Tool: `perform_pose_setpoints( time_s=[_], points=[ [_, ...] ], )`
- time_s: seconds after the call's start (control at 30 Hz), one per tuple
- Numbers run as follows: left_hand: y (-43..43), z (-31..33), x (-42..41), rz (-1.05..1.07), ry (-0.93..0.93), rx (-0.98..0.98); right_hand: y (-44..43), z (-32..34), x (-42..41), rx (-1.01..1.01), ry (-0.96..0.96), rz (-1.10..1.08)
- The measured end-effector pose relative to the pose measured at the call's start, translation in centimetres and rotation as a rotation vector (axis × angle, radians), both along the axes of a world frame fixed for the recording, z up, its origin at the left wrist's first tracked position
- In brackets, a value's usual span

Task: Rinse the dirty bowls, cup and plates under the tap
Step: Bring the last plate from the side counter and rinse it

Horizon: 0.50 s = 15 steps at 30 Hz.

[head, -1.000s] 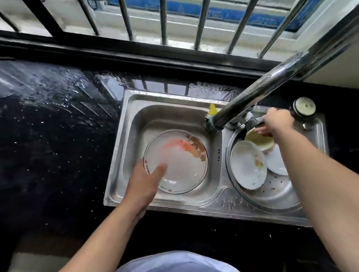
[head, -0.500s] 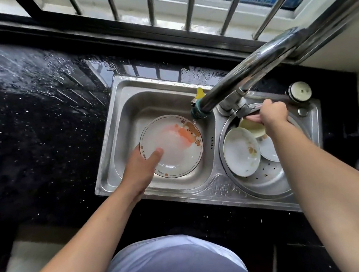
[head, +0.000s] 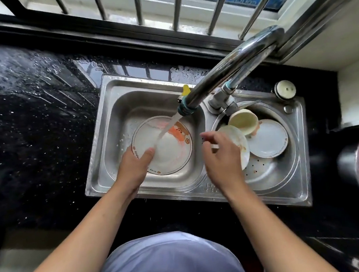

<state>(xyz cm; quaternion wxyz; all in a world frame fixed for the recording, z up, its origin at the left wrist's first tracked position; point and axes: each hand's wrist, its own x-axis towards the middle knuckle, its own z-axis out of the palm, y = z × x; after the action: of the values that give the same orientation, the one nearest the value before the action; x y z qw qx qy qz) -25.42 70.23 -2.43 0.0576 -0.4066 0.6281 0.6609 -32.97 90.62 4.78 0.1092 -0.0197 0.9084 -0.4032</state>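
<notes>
Water (head: 166, 129) hits plate (head: 172, 157) grasped by left grip (head: 133, 167); released right grip (head: 221, 160) half-hides bowl (head: 242, 143).

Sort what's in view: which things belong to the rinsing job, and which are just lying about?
Job: bear plate, in left hand; tap; bowl; cup; white plate; right hand.
Lying about: yellow item behind tap; round white cap; dark container.
</notes>
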Motion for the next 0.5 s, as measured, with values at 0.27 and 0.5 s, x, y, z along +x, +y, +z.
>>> perform_pose_setpoints(
  time_s=[0.27, 0.5],
  points=[
    [-0.5, -0.8, 0.0, -0.043, 0.006, -0.036, -7.3, -2.1, 1.6, 0.239, -0.081, 0.533],
    [-0.8, -1.8, 0.1, -0.023, -0.019, 0.029, -7.5, -2.2, 2.4, 0.232, -0.257, 0.829]
  ],
)
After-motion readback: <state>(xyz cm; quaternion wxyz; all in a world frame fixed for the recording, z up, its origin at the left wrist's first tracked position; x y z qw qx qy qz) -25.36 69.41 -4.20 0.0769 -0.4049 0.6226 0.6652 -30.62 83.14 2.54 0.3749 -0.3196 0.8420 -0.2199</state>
